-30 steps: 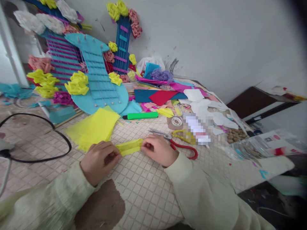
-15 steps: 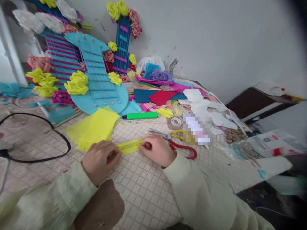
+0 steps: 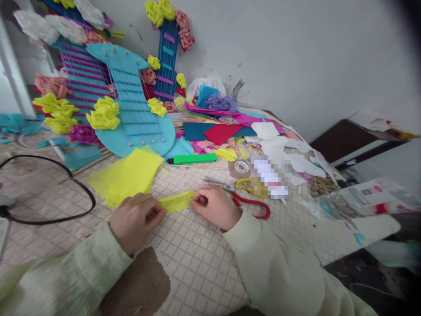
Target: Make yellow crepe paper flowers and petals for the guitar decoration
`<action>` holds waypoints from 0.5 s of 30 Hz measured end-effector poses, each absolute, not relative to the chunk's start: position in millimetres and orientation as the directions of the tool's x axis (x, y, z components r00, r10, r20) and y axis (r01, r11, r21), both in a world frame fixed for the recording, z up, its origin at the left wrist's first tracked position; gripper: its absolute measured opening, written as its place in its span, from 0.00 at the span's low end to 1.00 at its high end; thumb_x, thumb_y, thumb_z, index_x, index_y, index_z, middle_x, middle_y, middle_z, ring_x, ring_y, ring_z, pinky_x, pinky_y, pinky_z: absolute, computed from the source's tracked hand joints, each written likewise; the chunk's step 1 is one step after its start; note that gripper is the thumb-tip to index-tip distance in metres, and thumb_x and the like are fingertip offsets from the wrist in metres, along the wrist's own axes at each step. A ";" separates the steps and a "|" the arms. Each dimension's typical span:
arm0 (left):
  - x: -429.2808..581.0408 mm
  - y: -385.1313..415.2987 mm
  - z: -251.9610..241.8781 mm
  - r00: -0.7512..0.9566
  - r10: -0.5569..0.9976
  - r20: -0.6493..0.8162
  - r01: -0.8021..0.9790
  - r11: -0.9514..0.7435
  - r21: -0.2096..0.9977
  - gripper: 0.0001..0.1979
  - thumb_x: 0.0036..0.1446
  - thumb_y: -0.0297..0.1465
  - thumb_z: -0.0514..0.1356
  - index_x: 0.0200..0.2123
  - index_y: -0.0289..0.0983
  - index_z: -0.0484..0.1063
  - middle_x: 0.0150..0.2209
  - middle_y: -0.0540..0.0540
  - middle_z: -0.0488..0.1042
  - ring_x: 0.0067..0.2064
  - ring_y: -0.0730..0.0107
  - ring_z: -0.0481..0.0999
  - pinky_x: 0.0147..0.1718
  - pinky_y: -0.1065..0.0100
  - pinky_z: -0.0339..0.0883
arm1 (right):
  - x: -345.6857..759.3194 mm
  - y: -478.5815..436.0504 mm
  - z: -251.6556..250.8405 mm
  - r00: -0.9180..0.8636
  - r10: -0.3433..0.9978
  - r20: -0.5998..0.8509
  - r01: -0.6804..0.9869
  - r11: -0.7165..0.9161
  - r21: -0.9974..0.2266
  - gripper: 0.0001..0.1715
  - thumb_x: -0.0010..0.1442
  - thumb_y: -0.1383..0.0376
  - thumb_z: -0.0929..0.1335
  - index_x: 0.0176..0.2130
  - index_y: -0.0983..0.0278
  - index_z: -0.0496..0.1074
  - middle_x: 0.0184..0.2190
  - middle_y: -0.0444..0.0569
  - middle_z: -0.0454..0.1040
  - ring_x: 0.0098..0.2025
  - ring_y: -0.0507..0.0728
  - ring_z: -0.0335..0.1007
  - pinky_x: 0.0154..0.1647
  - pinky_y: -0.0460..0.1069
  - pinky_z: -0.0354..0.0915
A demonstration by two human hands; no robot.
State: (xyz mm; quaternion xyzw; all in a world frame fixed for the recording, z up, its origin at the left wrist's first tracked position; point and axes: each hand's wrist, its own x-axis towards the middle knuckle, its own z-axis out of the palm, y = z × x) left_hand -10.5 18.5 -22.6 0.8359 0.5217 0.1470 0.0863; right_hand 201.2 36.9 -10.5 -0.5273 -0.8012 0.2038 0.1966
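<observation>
A narrow folded strip of yellow tissue paper (image 3: 177, 202) stretches between my two hands, just above the quilt-patterned tabletop. My left hand (image 3: 136, 219) pinches its left end, and my right hand (image 3: 215, 205) pinches the right end, fingers curled. Behind my left hand lies a stack of yellow tissue sheets (image 3: 130, 175). Scissors with red handles (image 3: 251, 205) rest just beyond my right hand, beside a pair with yellow handles (image 3: 251, 186). A green utility knife (image 3: 194, 159) lies farther back.
Paper guitars, including a light blue one (image 3: 134, 112), stand at the back left with paper flowers. A black cable (image 3: 94, 193) loops on the left. Coloured paper sheets (image 3: 223, 133) and purple yarn (image 3: 222, 103) pile up at the back. Pebbles (image 3: 320, 186) lie at right.
Both hands keep their pinch on the yellow strip. My left hand has shifted very slightly left; otherwise the scene looks the same.
</observation>
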 end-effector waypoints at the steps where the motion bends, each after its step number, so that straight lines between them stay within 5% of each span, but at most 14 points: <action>1: -10.6 18.5 -22.8 0.413 0.897 0.158 0.849 -0.442 0.289 0.16 0.56 0.38 0.48 0.21 0.38 0.66 0.21 0.49 0.68 0.27 0.67 0.65 0.28 0.65 0.57 | 201.1 36.8 -10.4 -0.365 0.926 0.099 0.767 0.359 -0.531 0.10 0.49 0.70 0.68 0.19 0.65 0.65 0.20 0.41 0.66 0.28 0.50 0.61 0.34 0.47 0.55; 15: -10.2 16.7 -22.3 0.404 0.903 0.144 0.865 -0.428 0.261 0.14 0.55 0.37 0.49 0.22 0.39 0.65 0.22 0.49 0.68 0.29 0.66 0.67 0.29 0.65 0.57 | 199.3 35.9 -8.8 -0.341 0.936 0.089 0.780 0.335 -0.529 0.11 0.49 0.69 0.69 0.19 0.65 0.65 0.20 0.41 0.66 0.28 0.50 0.62 0.36 0.48 0.55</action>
